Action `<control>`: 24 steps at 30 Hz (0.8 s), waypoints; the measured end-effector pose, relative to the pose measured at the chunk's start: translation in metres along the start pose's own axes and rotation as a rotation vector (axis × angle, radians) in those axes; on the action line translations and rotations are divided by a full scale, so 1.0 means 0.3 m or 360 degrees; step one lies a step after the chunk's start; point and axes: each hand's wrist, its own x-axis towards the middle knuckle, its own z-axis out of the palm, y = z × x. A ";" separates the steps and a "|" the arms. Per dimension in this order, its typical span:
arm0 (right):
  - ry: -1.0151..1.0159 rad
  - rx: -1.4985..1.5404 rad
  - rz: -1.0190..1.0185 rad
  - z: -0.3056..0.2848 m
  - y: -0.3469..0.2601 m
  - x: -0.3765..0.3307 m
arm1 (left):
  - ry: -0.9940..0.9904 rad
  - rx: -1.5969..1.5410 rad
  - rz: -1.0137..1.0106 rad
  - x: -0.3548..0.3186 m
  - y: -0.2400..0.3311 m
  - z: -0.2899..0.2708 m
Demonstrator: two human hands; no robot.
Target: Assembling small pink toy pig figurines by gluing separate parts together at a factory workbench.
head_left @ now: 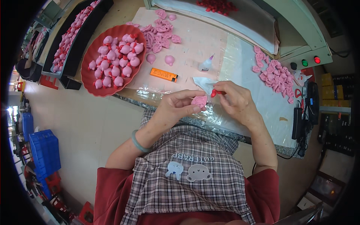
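Note:
Between the thumb and fingers of my left hand (pixel 170 108) is a small pink molded piece (pixel 199 101) with a ruffled edge. Just to its right, my right hand (pixel 239 102) pinches a small red piece (pixel 214 93). The two pieces are close but apart. Behind them a white cloth (pixel 203 84) lies on the table, and a small white glue bottle with a purple tip (pixel 206 63) stands farther back. An orange box-shaped item with a black end (pixel 164 74) lies to the left of the bottle.
A red scalloped bowl (pixel 87 80) holds many round pink pieces with red parts. Flat pink pieces are heaped at the back (pixel 161 32) and right (pixel 279 77). A black tray (pixel 75 45) of pink pieces stands far left. A machine (pixel 307 48) with lit buttons borders the back right.

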 end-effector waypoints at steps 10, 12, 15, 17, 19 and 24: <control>0.0021 0.1634 0.0738 0.129 -0.070 -0.070 | 0.0047 -0.0122 0.0126 -0.029 -0.024 0.000; 0.0087 0.1867 0.0798 0.138 -0.064 -0.077 | 0.0013 -0.0046 0.0186 -0.030 -0.032 -0.013; 0.0183 0.1781 0.0782 0.130 -0.061 -0.080 | 0.0030 -0.0037 0.0195 -0.037 -0.024 -0.015; 0.0184 0.1730 0.0761 0.114 -0.065 -0.082 | 0.0038 -0.0005 0.0238 -0.032 -0.029 -0.018; 0.0187 0.1681 0.0741 0.097 -0.083 -0.077 | 0.0046 0.0028 0.0278 -0.028 -0.037 -0.023; 0.0155 0.1573 0.0705 0.108 -0.127 -0.066 | 0.0034 0.0333 0.0373 -0.026 -0.041 -0.024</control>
